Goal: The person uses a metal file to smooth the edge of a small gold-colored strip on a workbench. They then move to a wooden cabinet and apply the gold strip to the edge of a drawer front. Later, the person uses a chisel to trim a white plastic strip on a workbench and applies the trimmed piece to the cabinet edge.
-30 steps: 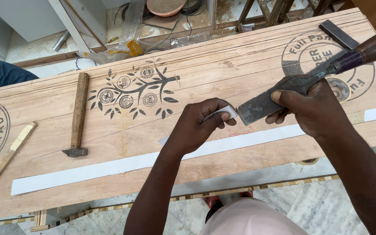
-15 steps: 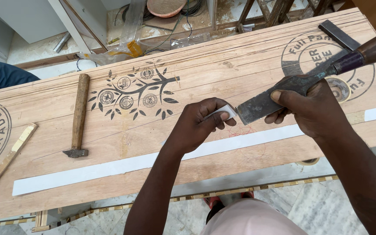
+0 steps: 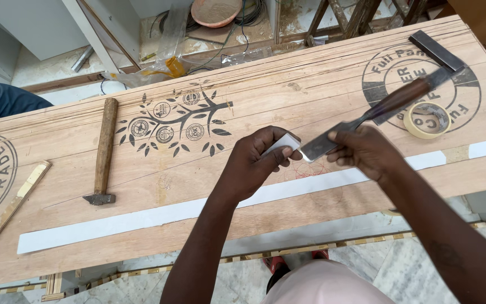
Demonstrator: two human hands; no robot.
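Marble-look floor (image 3: 383,264) is showing below the bench w/ a patterned border strip; white cabinet panels (image 3: 35,25) are standing behind, cables and dust lying beneath.

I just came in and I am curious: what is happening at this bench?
A person works over a long plywood board. The right hand holds a wooden-handled chisel, its blade meeting a small white piece pinched in the left hand. A white strip runs along the board. A hammer, a tape roll and a metal square lie nearby.

Round black stamps (image 3: 421,79) at plywood ends, perhaps a crumpled wrapper (image 3: 158,70) behind
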